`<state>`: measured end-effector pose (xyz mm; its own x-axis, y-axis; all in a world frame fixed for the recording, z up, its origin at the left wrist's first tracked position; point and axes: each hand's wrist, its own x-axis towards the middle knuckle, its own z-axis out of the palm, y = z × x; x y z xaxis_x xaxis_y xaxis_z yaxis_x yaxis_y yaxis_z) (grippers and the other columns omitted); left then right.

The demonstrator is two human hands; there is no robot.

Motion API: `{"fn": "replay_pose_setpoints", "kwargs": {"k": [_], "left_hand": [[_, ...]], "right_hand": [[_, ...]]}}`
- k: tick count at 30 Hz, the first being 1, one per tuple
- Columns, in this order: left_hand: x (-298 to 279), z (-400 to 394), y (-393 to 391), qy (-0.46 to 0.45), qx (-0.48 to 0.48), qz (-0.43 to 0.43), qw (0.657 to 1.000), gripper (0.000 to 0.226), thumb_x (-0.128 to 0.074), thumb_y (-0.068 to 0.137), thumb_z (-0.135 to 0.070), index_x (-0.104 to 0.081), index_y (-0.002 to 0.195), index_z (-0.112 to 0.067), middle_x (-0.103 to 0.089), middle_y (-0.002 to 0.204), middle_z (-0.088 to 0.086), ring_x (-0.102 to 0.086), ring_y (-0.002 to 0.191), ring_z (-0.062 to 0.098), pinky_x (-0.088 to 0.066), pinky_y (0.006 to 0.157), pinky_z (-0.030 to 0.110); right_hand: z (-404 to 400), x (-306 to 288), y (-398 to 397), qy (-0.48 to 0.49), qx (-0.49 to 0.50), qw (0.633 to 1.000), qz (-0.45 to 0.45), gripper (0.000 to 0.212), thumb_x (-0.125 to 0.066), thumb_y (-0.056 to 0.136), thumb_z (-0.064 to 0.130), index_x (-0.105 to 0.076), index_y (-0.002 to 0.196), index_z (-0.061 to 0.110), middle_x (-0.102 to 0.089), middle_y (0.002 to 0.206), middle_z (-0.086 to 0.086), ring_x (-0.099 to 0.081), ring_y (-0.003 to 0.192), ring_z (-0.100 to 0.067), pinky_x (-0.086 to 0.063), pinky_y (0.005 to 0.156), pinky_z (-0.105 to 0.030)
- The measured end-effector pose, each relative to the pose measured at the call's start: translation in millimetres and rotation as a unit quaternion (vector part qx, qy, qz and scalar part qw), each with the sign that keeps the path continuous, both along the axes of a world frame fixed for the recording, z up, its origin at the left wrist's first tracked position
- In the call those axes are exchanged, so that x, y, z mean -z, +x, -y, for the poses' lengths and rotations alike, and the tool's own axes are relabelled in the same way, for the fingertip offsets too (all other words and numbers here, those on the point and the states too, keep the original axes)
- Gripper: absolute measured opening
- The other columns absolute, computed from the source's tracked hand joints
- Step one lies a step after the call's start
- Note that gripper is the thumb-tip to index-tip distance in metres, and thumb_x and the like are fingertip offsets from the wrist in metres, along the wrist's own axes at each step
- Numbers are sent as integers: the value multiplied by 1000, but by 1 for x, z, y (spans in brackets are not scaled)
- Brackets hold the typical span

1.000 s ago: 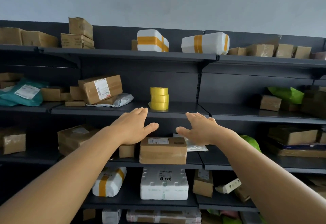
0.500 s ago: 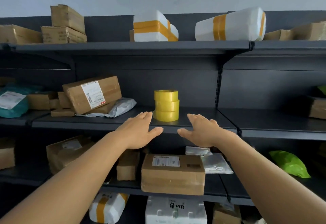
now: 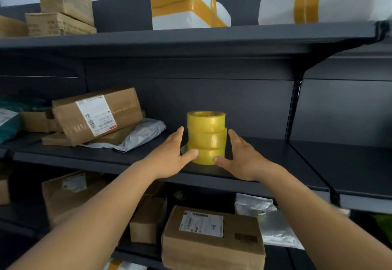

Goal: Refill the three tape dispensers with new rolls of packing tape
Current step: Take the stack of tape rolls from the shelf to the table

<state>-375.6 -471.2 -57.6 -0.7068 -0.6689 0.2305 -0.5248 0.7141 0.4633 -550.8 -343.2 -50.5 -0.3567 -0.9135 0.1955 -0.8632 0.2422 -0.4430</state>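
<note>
- Tape rolls (image 3: 206,137), three yellow ones in an upright stack, stand on the dark middle shelf (image 3: 265,157), a little back from its front edge and to the right of a grey mailer bag (image 3: 140,135) and a labelled cardboard box (image 3: 96,115).
- No tape dispenser shows anywhere in view, so by the look of it the refilling has not begun; the job seems to be at its first step, fetching the new rolls. Loading all three dispensers is left.
- The left hand (image 3: 169,157) is spread open on the left of the stack, palm turned toward it, its thumb tip touching or almost touching the bottom roll.
- The right hand (image 3: 241,159) mirrors it on the right side, fingers straight and open, thumb tip at the front of the bottom roll.
- Neither hand has closed on anything; the stack sits between the two palms, the long fingers just beside the middle roll without clearly pressing it.
- Squeezing low with both palms would likely lift all three together, though the top roll could slide.
</note>
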Motion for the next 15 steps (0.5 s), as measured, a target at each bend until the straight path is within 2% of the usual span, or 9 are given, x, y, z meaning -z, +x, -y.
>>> {"fn": "replay_pose_setpoints", "kwargs": {"k": [3,6,8,11,15], "left_hand": [[2,19,-16,31,24,-50,998,102,-55,83,-60,16,149,-29,7,160,-6,-4,146,10,-13,107,25],[2,37,-30,48,46,-82,994,113,-65,78,-56,23,146,-33,11,159,-9,-3,141,4,-11,104,22],[1,48,-36,59,58,-98,992,121,-72,73,-54,26,144,-38,11,159,-10,-4,136,0,-13,103,22],[1,60,-44,84,76,-109,988,132,-80,65,-50,28,141,-44,10,158,-13,-7,139,4,-20,102,23],[10,69,-54,97,98,-125,983,139,-86,60,-42,32,134,-52,8,157,-17,-13,130,0,-28,97,24]], "right_hand": [[19,1,-11,-23,4,998,52,107,-64,83,52,19,148,30,-5,160,2,-15,144,-26,-22,113,-42],[39,-1,-19,-46,16,995,92,114,-67,80,51,25,145,35,1,160,0,-19,143,-26,-27,110,-41],[52,-3,-22,-69,22,991,114,115,-68,80,51,27,143,36,1,160,-2,-21,143,-25,-30,108,-41],[69,-2,-22,-102,28,981,161,116,-68,77,54,28,142,40,-4,160,-2,-25,142,-25,-34,108,-44],[83,7,-18,-128,16,970,206,123,-73,71,55,29,139,46,-10,159,-1,-28,140,-25,-35,109,-49]]}}
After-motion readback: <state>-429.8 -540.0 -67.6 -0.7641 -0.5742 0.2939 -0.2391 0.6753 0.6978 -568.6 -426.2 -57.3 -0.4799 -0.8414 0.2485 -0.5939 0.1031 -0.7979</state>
